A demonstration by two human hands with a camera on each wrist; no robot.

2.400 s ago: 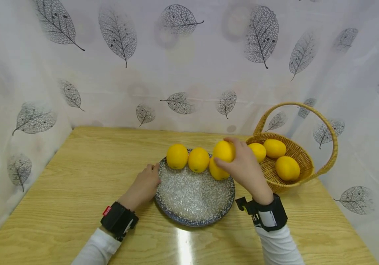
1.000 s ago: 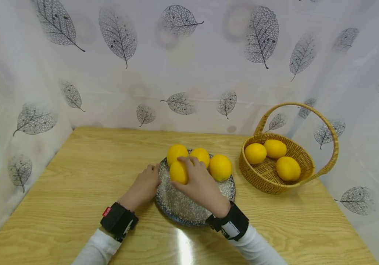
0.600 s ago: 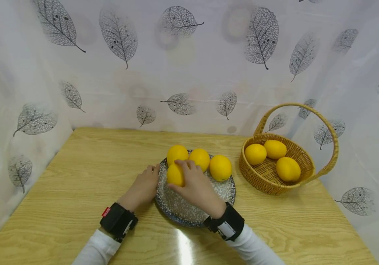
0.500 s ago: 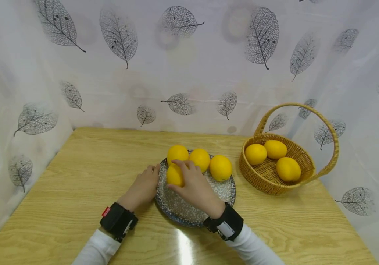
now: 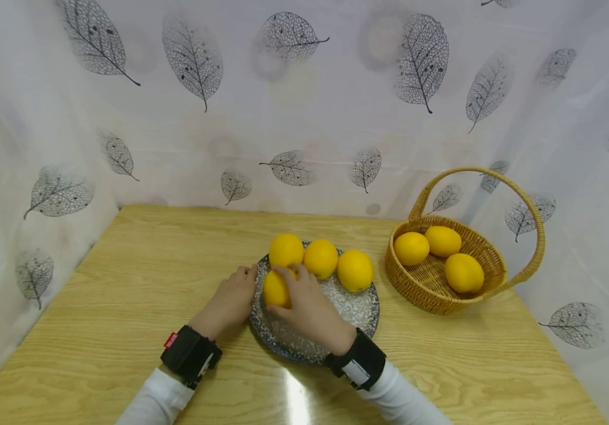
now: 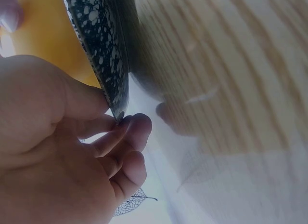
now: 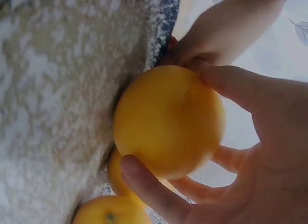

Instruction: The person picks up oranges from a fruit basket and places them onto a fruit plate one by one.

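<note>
Plate (image 5: 354, 310) on table (image 5: 123, 283); three fruits (image 5: 320, 258) along far rim, fourth fruit (image 5: 275, 289) before leftmost. Right: basket (image 5: 426, 298), three others (image 5: 463, 273) inside.

Round yellow fruit (image 5: 275, 290) on speckled plate (image 5: 353, 308)

Left hand (image 5: 232, 300) pinches, thumb (image 6: 79, 98) opposite fingers (image 6: 132, 167); right hand (image 5: 310, 304) curls wide, its far side kinda hard to see.

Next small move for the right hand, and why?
Probably release the yellow fruit: the right hand has it on or just above the plate, in front of the leftmost rear fruit, and the left hand pinches the plate's rim, which should steady it.
</note>
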